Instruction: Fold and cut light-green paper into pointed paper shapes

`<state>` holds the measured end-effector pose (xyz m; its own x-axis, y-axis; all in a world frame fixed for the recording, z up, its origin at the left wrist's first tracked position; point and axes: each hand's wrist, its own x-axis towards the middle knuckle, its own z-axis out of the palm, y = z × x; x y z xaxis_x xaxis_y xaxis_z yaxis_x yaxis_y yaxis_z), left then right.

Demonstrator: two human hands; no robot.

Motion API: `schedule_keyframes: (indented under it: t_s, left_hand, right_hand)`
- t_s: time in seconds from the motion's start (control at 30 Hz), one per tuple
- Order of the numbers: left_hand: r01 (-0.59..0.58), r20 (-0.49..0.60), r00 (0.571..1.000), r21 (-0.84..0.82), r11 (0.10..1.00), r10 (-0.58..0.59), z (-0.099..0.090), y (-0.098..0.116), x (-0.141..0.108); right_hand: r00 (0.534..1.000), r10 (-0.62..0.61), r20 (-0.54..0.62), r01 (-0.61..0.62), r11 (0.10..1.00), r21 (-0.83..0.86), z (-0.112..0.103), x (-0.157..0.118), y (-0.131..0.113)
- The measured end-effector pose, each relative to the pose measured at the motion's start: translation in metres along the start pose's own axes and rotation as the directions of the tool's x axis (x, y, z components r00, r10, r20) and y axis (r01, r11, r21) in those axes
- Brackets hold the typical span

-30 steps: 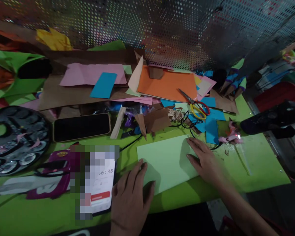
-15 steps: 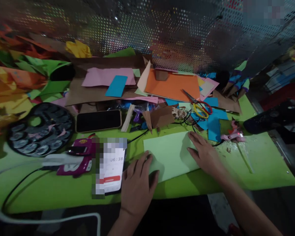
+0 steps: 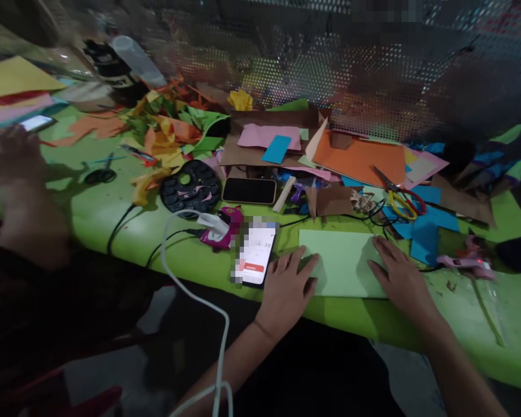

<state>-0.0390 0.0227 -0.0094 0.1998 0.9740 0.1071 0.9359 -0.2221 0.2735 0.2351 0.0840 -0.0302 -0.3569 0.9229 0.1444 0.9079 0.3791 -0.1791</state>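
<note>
A pale green sheet of paper lies flat on the bright green tabletop in front of me. On its left edge rests my left hand, fingers spread, close beside a lit phone that shows a timer. My right hand lies over the sheet's right edge with its fingers stretched out. Neither hand grips anything. Behind the sheet are scissors with yellow and red handles, lying on blue paper pieces.
A pink glue gun lies at the right, a yellow one at the left. Nearby are a black round tray, a dark phone and a purple power strip with cables. Orange card lies behind. Another person's hand is far left.
My view has swung left, bringing the other person's arm into sight. The green sheet now lies squarer to me, with both hands still on its edges.
</note>
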Motion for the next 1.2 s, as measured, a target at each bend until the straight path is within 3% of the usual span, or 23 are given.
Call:
schedule_keyframes:
  t_s: [0.37,0.5,0.67,0.87,1.03,1.2]
  left_hand:
    - [-0.042,0.011,0.999,-0.001,0.999,0.042,-0.008,0.003,0.006]
    - [-0.146,0.012,0.989,-0.037,0.989,0.146,-0.001,0.007,0.015]
    - [-0.122,0.019,0.992,0.004,0.992,0.122,0.013,0.018,0.027]
    - [-0.212,-0.013,0.977,0.080,0.974,0.214,0.022,0.017,0.027]
    - [-0.285,0.009,0.958,0.057,0.957,0.285,0.028,0.011,0.029]
    - [-0.275,0.030,0.961,0.037,0.961,0.274,0.027,0.012,0.030]
  right_hand:
    - [1.000,-0.014,-0.017,0.013,0.999,-0.034,0.001,0.000,-0.001]
    - [1.000,0.009,-0.010,-0.010,0.998,-0.058,0.002,0.001,-0.003]
    - [0.999,0.032,0.022,-0.029,0.994,-0.104,-0.001,0.002,-0.006]
    - [0.993,0.094,0.071,-0.081,0.982,-0.169,-0.009,0.003,-0.011]
    - [0.994,0.098,0.050,-0.088,0.980,-0.178,-0.009,0.002,-0.013]
    - [0.999,0.041,0.004,-0.040,0.996,-0.085,-0.017,-0.005,-0.006]
